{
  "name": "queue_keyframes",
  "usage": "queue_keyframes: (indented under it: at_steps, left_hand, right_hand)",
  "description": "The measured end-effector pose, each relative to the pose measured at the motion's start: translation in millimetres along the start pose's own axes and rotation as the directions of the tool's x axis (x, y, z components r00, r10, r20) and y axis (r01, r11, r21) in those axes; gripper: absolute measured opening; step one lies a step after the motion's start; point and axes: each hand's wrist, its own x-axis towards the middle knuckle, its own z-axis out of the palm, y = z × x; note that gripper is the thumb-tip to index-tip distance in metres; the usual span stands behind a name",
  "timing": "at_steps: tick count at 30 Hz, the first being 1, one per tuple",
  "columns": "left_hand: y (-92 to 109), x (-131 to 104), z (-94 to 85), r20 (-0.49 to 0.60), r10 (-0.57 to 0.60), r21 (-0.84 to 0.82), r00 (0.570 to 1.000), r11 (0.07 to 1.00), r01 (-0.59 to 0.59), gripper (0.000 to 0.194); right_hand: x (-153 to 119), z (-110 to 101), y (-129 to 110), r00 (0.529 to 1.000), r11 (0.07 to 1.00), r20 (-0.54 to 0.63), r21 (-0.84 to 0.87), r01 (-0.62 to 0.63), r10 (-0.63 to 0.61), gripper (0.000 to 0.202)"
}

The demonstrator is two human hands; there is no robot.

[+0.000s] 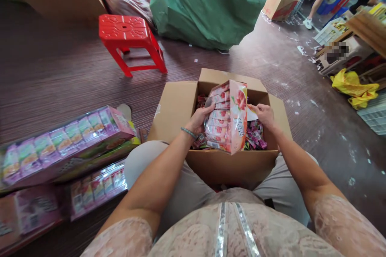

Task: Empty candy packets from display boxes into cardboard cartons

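Tilted on its side above an open cardboard box (pixel 173 102) is a pink display box of small packets (pixel 221 116), its front covered in clear film. My left hand (pixel 199 119), with a braided band at the wrist, grips its left side. On the other side, my right hand (pixel 263 115) pinches a white flap or piece of paper (pixel 252 115) at the display box's edge; which of the two I cannot tell. Many loose purple and pink wrapped packets (pixel 256 134) lie inside the cardboard box, which stands between my knees.
Wrapped packs of packets (pixel 66 140) are stacked on the left. A red stool (pixel 129 42) stands ahead, before a large green sack (pixel 211 8). To the right are a yellow bag (pixel 354 88), crates and a wooden bench (pixel 366 30). Another person's leg (pixel 318 4) shows farther back; paper scraps litter the floor.
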Motion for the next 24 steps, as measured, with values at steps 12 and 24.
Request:
queue_keyframes:
  at_steps: [12,24]
  left_hand:
    - [0.6,13.3,-4.9,-0.164,0.211,-0.209,0.964,0.947,-0.243,0.050]
    - [-0.8,-6.4,-0.7,-0.125,0.087,0.005,0.988,0.996,-0.087,0.064]
  right_hand:
    - [-84.8,58.2,-5.2,0.954,0.660,0.272,0.740,-0.125,-0.124,0.117]
    - [-75.1,37.1,-38.8,0.994,0.454,-0.034,0.891,-0.016,0.103,0.114]
